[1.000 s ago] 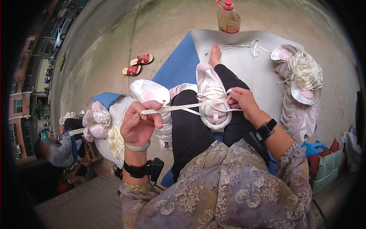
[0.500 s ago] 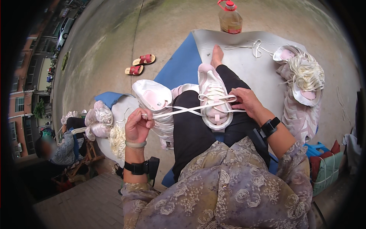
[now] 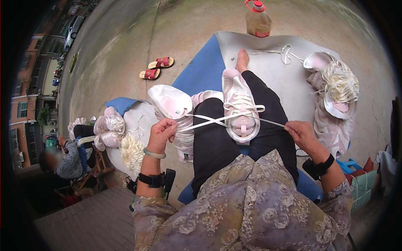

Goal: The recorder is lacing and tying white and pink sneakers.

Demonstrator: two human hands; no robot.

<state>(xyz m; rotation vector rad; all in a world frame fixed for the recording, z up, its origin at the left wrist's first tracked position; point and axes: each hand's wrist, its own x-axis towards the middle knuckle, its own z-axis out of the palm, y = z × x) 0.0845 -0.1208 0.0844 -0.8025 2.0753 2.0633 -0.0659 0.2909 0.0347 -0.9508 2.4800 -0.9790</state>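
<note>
I have the pink-and-white sneaker (image 3: 240,109) resting on my lap at centre; my left hand (image 3: 162,133) and right hand (image 3: 302,133) each pinch a crossed white lace (image 3: 209,120) end. Pulling evenly keeps the lacing flat, I judge. At 12 o'clock stands a bottle (image 3: 257,21) of yellowish liquid.

Shoes (image 3: 335,90) on grey mat (image 3: 289,79)

Outdoor yard workshop: concrete ground (image 3: 125,50), shoe piles (image 3: 335,96), buildings (image 3: 25,113) nearby.
</note>
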